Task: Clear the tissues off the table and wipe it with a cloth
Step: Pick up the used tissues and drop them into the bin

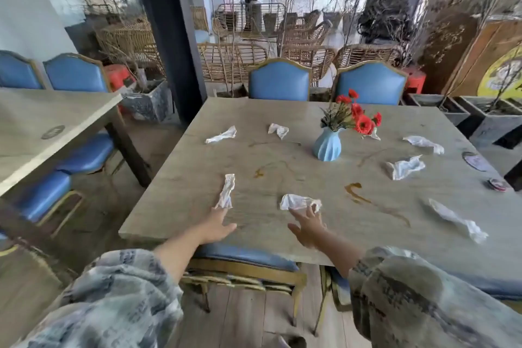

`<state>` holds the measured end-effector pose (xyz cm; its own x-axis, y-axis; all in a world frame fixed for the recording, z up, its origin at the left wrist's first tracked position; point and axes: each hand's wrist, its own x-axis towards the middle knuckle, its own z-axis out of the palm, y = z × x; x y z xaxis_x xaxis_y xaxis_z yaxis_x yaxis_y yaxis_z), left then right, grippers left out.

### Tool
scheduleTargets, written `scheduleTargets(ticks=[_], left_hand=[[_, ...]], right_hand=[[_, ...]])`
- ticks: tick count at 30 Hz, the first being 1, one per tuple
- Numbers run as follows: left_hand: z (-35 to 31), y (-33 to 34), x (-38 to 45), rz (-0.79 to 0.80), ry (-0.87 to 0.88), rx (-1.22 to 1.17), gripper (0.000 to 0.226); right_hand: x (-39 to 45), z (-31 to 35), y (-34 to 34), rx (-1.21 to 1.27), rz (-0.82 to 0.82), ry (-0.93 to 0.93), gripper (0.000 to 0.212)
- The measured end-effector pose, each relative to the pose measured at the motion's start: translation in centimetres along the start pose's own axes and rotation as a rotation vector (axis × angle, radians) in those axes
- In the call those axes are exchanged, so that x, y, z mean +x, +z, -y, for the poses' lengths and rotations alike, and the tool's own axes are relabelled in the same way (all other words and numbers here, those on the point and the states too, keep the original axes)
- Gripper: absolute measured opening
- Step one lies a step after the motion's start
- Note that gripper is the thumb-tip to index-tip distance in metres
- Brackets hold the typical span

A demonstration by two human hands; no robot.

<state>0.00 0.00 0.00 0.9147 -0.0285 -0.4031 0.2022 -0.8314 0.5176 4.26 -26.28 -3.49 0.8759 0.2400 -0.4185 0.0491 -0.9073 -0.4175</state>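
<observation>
Two bare forearms reach out over the near edge of the pale stone-topped table (282, 150), both palms down. Left hand (216, 224) flat, fingers straight, tips touching the near end of a long twisted white tissue (227, 191). Right hand (306, 227) spread, fingers at a crumpled white tissue (299, 201), not yet closed; more tissues lie scattered around the blue ribbed vase (327, 145).

Two blue chairs (327, 82) stand at the far side. Behind them are woven cane chairs (231, 62) and thin bare plants in grey pots (449, 110). A dark post (169, 37) rises on the left, near a second table (42, 127) with more blue seats. The floor (248, 319) is pale wood. Daylight comes in.
</observation>
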Motion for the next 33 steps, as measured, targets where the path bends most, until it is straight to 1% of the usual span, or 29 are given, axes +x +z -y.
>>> scheduleTargets(ticks=[1, 2, 4, 5, 6, 8, 9, 11, 12, 14, 18, 20, 23, 26, 27, 29, 30, 31, 33], left_hand=[[0.3, 0.1, 1.2, -0.005, 0.007, 0.041, 0.062], [1.0, 0.0, 2.6, -0.019, 0.041, 0.027, 0.061], [2.4, 0.4, 5.0, 0.020, 0.059, 0.060, 0.065], [2.6, 0.4, 6.0, 0.027, 0.042, 0.068, 0.066], [2.5, 0.4, 6.7, 0.026, 0.026, 0.081, 0.066], [2.3, 0.0, 8.3, -0.011, 0.050, 0.059, 0.063], [2.2, -0.3, 8.8, -0.017, 0.047, 0.116, 0.062], [2.7, -0.5, 10.4, -0.048, 0.116, 0.190, 0.066], [2.8, -0.6, 11.1, -0.055, 0.159, 0.199, 0.068], [3.4, -0.4, 12.5, -0.070, 0.209, 0.269, 0.064], [3.9, -0.3, 14.3, -0.107, 0.224, 0.348, 0.065], [4.0, -0.1, 14.8, -0.172, 0.270, 0.345, 0.058], [5.5, 0.1, 15.5, -0.190, 0.219, 0.220, 0.049], [7.4, -0.1, 16.3, -0.214, 0.212, 0.174, 0.053], [7.9, -0.5, 16.6, -0.205, 0.240, 0.214, 0.050], [8.4, -1.5, 17.3, -0.205, 0.229, 0.241, 0.025], [9.0, -1.9, 18.0, -0.229, 0.207, 0.264, 0.023], [9.3, -2.6, 19.0, -0.280, 0.220, 0.252, 0.034], [9.5, -4.3, 21.4, -0.370, 0.198, 0.078, 0.052]], right_hand=[[1.2, 0.0, 0.0, 0.017, -0.021, 0.025, 0.054], [2.5, 0.1, -0.1, 0.049, -0.054, 0.067, 0.053], [4.6, 0.1, -0.2, 0.077, -0.097, 0.137, 0.054], [5.5, 0.1, -0.3, 0.065, -0.102, 0.153, 0.054], [6.1, 0.2, -0.4, 0.044, -0.099, 0.151, 0.054], [7.3, 0.2, -0.6, 0.005, -0.097, 0.156, 0.051], [7.7, 0.1, -0.6, 0.039, -0.115, 0.170, 0.051], [8.6, -0.3, 0.1, 0.150, -0.172, 0.164, 0.051], [9.0, -0.6, 0.6, 0.204, -0.210, 0.142, 0.048], [9.8, -1.0, 1.4, 0.283, -0.255, 0.105, 0.041], [10.4, -1.6, 2.2, 0.428, -0.411, 0.042, 0.016], [10.6, -2.0, 2.8, 0.462, -0.512, 0.038, 0.018], [10.6, -2.0, 3.1, 0.489, -0.636, 0.090, 0.015], [10.9, -1.4, 2.4, 0.544, -0.730, 0.171, 0.018], [11.2, -1.0, 1.9, 0.548, -0.745, 0.207, 0.018], [12.2, -0.1, 0.8, 0.519, -0.801, 0.207, 0.020], [12.9, 0.5, 0.2, 0.531, -0.819, 0.200, 0.022], [13.6, 1.3, -0.7, 0.575, -0.826, 0.200, 0.024], [15.8, 2.8, -2.6, 0.672, -0.825, 0.214, 0.027]])
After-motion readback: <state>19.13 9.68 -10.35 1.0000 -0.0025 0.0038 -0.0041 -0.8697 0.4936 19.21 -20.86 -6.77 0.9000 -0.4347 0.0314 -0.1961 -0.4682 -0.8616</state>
